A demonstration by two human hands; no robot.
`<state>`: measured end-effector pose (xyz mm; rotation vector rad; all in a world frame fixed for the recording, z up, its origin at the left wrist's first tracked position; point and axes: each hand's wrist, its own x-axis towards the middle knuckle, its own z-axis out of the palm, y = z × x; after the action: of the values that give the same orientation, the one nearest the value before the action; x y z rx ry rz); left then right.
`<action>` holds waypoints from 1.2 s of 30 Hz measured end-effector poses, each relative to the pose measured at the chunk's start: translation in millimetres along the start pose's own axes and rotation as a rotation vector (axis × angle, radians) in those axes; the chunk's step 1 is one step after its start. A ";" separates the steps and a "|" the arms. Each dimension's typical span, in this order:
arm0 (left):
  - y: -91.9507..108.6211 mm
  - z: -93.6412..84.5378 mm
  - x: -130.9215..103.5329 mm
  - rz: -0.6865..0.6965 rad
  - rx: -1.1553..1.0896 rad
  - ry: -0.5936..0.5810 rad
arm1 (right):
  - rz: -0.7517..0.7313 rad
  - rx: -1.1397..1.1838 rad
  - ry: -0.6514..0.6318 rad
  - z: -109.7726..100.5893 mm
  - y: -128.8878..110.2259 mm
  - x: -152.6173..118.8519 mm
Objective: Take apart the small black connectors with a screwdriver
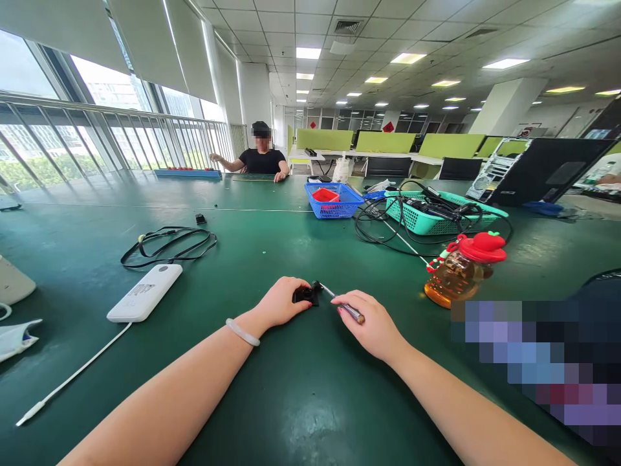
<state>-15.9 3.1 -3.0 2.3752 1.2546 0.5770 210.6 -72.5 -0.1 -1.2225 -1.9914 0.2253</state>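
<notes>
My left hand [284,301] rests on the green table [291,388] with its fingers closed around a small black part [306,294]. My right hand [371,327] grips a thin screwdriver [342,303] whose metal tip touches the black part. Both forearms reach in from the bottom edge. A pale bracelet sits on my left wrist.
A white power bank [144,292] with a cable lies at left, beside a black cable loop [169,244]. An amber bottle with a red lid [463,268] stands at right. Blue basket [334,200] and teal basket [436,213] sit further back. A person [262,158] sits at the far side.
</notes>
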 end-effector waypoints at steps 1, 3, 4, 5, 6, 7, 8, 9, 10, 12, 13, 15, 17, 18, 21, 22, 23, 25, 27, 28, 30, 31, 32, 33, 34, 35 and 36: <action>0.0 -0.1 -0.2 0.001 -0.004 0.000 | 0.057 0.053 0.000 -0.8 1.8 0.9; 0.1 -0.2 -0.8 0.015 -0.007 0.011 | 0.158 0.167 0.025 -2.5 3.3 2.1; 0.1 -0.4 -1.2 0.027 -0.005 0.018 | 0.203 0.224 0.047 -3.4 3.0 2.3; 0.3 -0.8 -1.7 0.041 -0.003 0.023 | 0.245 0.279 0.067 -4.1 2.0 2.3; 0.5 -1.3 -2.3 0.055 0.000 0.025 | 0.282 0.331 0.079 -4.7 0.5 2.1; 0.9 -2.1 -2.8 0.064 0.003 0.023 | 0.312 0.376 0.081 -5.1 -1.5 1.8; 1.5 -2.9 -3.2 0.069 0.006 0.019 | 0.331 0.412 0.074 -5.3 -3.6 1.4; 2.2 -3.9 -3.6 0.070 0.007 0.012 | 0.341 0.438 0.063 -5.1 -5.6 0.9; 3.0 -4.8 -3.8 0.067 0.007 0.005 | 0.345 0.456 0.050 -4.8 -7.3 0.6; 4.8 -6.3 -3.8 0.055 0.001 -0.010 | 0.350 0.480 0.022 -3.7 -9.4 0.2; 5.7 -6.7 -3.7 0.052 -0.002 -0.019 | 0.356 0.492 0.010 -3.2 -9.6 0.2; 7.1 -7.1 -3.5 0.057 -0.007 -0.036 | 0.373 0.516 -0.004 -2.6 -8.9 0.6; 8.0 -6.9 -3.8 0.078 -0.008 -0.048 | 0.384 0.535 -0.006 -2.6 -7.0 1.3; 8.3 -6.8 -4.1 0.087 -0.008 -0.049 | 0.388 0.542 0.000 -2.7 -5.9 1.7; 8.5 -6.9 -5.0 0.087 -0.010 -0.057 | 0.399 0.552 0.028 -2.4 -1.4 2.8; 8.5 -7.1 -5.1 0.084 -0.012 -0.064 | 0.405 0.550 0.038 -2.0 0.3 3.1; 8.6 -7.3 -5.2 0.086 -0.014 -0.075 | 0.409 0.549 0.041 -1.7 1.9 3.5; 8.9 -7.6 -5.1 0.101 -0.014 -0.100 | 0.413 0.546 0.028 -1.5 4.0 4.0; 9.2 -7.6 -5.0 0.115 -0.008 -0.116 | 0.403 0.517 -0.006 -2.8 2.9 4.2; 9.4 -7.4 -5.0 0.119 -0.003 -0.118 | 0.385 0.485 -0.025 -4.0 0.9 4.1; 9.5 -6.7 -5.4 0.128 0.007 -0.114 | 0.315 0.363 -0.067 -6.8 -5.6 3.1; 9.6 -6.3 -5.6 0.134 0.011 -0.110 | 0.251 0.298 -0.072 -8.1 -9.4 2.4; 9.6 -6.0 -5.9 0.141 0.016 -0.106 | 0.189 0.240 -0.070 -9.1 -13.0 1.4; 9.6 -5.6 -6.1 0.149 0.022 -0.102 | 0.136 0.194 -0.064 -9.9 -16.2 0.4; 9.7 -5.4 -6.2 0.155 0.028 -0.099 | 0.090 0.158 -0.052 -10.3 -18.7 -0.7; 9.7 -5.3 -6.2 0.157 0.033 -0.096 | 0.059 0.134 -0.036 -10.6 -20.3 -1.6; 9.8 -5.2 -6.2 0.155 0.038 -0.093 | 0.042 0.121 -0.013 -10.6 -21.0 -2.5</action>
<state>-15.2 -6.4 5.3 2.5156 1.0582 0.4862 204.1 -88.0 16.6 -1.1889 -1.9347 0.3702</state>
